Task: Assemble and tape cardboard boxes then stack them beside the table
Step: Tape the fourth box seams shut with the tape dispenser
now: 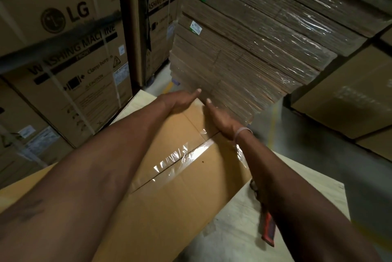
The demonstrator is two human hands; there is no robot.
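My left hand (180, 100) lies flat on the far end of the cardboard box (169, 187), fingers straight and pressed along the top flap near its far left corner, thumb tip pointing away from me. My right hand (220, 121) rests at the box's far right edge, palm turned inward against the cardboard, fingers stretched out and not curled around anything; a pale wristband (242, 133) sits on that wrist. The box rests on the light wooden table (297, 187), lying diagonally across it, and both my forearms reach out over its top. A strip of clear tape (182, 156) runs along the centre seam where the two top flaps meet, wrinkled and shiny in places, and it folds down over the right side. Just beside the box on the table, partly hidden under my right forearm, lies a red-handled tool (268, 232); it may be a tape dispenser or a cutter, but the view is too blurred for me to tell. Beyond the table stands a tall stack of flattened cartons wrapped in plastic film (254, 38), and to the left are large washing machine boxes (63, 49) printed with dark lettering.
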